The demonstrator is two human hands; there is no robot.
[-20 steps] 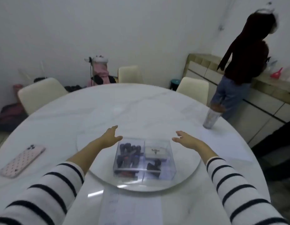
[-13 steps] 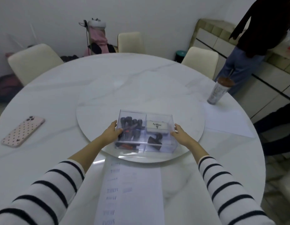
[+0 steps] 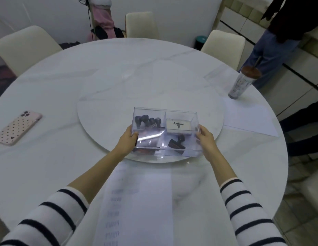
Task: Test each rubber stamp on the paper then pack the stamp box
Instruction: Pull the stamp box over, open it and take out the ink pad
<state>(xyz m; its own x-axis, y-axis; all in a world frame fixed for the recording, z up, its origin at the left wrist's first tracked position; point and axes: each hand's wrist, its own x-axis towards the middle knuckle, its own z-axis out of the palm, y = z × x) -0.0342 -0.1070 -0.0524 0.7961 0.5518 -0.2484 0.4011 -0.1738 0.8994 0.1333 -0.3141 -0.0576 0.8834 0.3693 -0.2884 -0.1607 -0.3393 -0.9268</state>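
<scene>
A clear plastic stamp box [image 3: 165, 110] sits on the near edge of the white turntable [image 3: 108, 110]. Inside it lie several dark rubber stamps [image 3: 147, 120], one more stamp [image 3: 176, 142] in the near right compartment, and a white Artline ink pad [image 3: 179, 125]. My left hand [image 3: 127, 142] grips the box's left side. My right hand [image 3: 205, 139] grips its right side. A sheet of paper [image 3: 145, 197] with a column of faint stamp prints lies on the table in front of me, below the box.
A phone in a pink dotted case [image 3: 17, 127] lies at the left. A lidded tumbler [image 3: 243, 82] stands at the right above a second blank sheet [image 3: 247, 118]. Chairs ring the round marble table [image 3: 48, 86]. A person [image 3: 282, 32] stands at the counter, far right.
Both hands came in from either side and took hold of the box's ends. My view tilted down, bringing the stamped paper into sight.
</scene>
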